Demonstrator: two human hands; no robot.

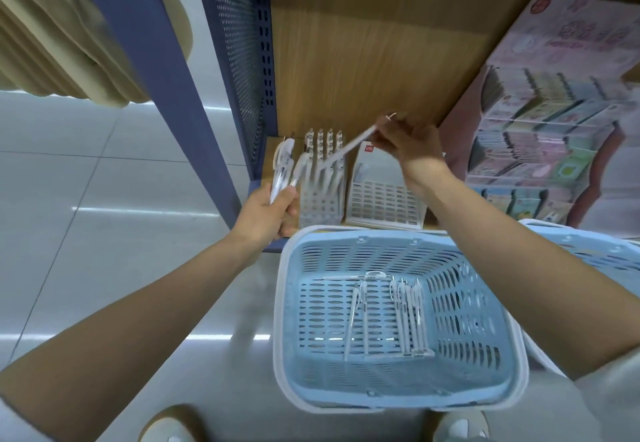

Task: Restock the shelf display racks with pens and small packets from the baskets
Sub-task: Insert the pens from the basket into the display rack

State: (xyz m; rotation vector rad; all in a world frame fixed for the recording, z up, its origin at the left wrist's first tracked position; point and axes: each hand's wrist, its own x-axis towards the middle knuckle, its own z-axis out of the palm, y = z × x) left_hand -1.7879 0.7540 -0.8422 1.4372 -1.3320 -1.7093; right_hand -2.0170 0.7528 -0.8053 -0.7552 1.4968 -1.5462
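Mid-restock, pen stage. Left hand, at eight o'clock of the pen rack, fingers curled round a bundle of pens, perhaps three, blurred. Single pen pinched by right hand at one o'clock, tip slanting rackward. Next, probably: seating it in a free slot. Two racks, counting the second rack. About seven loose pens in the blue basket at six o'clock; second basket at four.

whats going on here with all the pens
A person is restocking the clear pen rack on the wooden shelf. The right hand pinches one white pen, angled toward the rack. The left hand grips a bundle of pens beside it. Loose pens lie in the blue basket below.
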